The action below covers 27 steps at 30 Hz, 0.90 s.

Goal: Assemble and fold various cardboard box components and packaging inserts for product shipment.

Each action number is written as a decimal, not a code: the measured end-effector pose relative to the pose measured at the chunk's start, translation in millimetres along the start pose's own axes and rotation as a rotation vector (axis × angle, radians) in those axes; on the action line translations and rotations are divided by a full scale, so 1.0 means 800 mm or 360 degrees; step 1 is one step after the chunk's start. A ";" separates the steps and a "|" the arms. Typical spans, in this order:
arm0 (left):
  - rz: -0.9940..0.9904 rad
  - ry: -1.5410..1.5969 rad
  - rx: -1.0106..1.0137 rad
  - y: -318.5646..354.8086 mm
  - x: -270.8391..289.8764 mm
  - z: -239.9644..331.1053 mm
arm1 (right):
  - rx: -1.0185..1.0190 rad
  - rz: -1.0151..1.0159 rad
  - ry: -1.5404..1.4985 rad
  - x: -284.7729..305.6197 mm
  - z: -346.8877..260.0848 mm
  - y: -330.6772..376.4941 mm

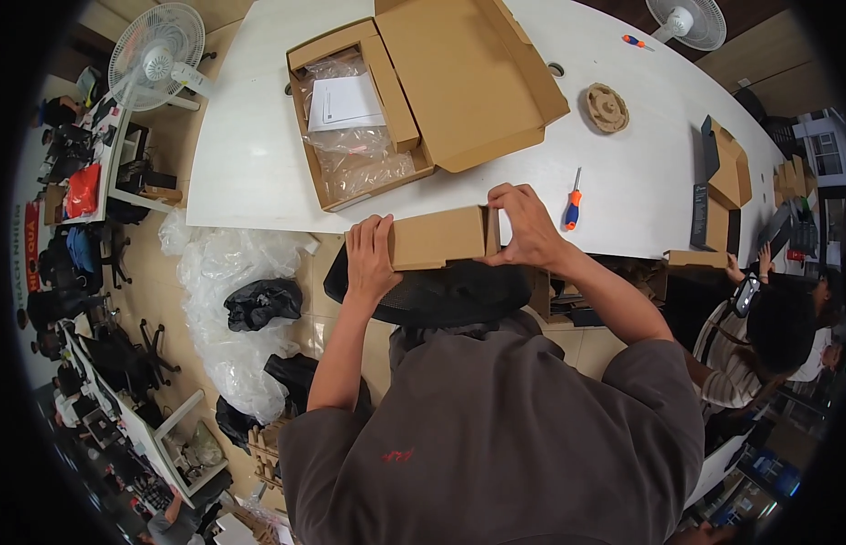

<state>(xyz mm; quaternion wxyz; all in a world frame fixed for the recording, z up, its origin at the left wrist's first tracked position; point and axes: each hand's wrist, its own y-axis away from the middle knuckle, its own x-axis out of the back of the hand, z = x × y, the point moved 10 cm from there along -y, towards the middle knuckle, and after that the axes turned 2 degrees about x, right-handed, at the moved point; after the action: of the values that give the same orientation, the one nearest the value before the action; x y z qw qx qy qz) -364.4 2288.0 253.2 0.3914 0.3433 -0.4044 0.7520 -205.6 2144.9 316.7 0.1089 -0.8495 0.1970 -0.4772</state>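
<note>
A small brown cardboard box (438,238) is held between my two hands at the table's front edge. My left hand (370,259) grips its left end with the fingers over the top. At the right end, my right hand (523,225) pinches the box near an end flap, thumb below and fingers above. Just beyond it lies a larger open cardboard box (482,82), its lid folded to the right. Inside that box are clear plastic bags (364,173) and a white paper sheet (346,102).
An orange and blue screwdriver (573,207) lies right of my hands, with a second screwdriver (636,42) farther back. A round moulded-pulp piece (607,109) sits on the white table (250,154). Plastic wrap (214,309) covers floor at left. A co-worker (741,345) is at right.
</note>
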 end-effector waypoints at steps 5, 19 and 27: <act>-0.0060 0.0003 0.0016 -0.007 -0.006 0.006 | -0.0119 -0.0034 -0.0092 -0.003 0.018 0.011; -0.0261 0.0282 0.0090 -0.047 -0.018 0.010 | -0.0468 0.0106 -0.0412 0.027 0.066 0.021; -0.0242 0.0297 0.0186 -0.063 -0.008 -0.007 | -0.0879 0.0288 -0.1099 0.077 0.144 0.029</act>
<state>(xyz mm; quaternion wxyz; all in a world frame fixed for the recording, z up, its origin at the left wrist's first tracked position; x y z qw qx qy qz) -318.7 2309.7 262.3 0.4625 0.3237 -0.2944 0.7711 -84.1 2096.8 295.4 -0.0213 -0.9355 0.3425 -0.0838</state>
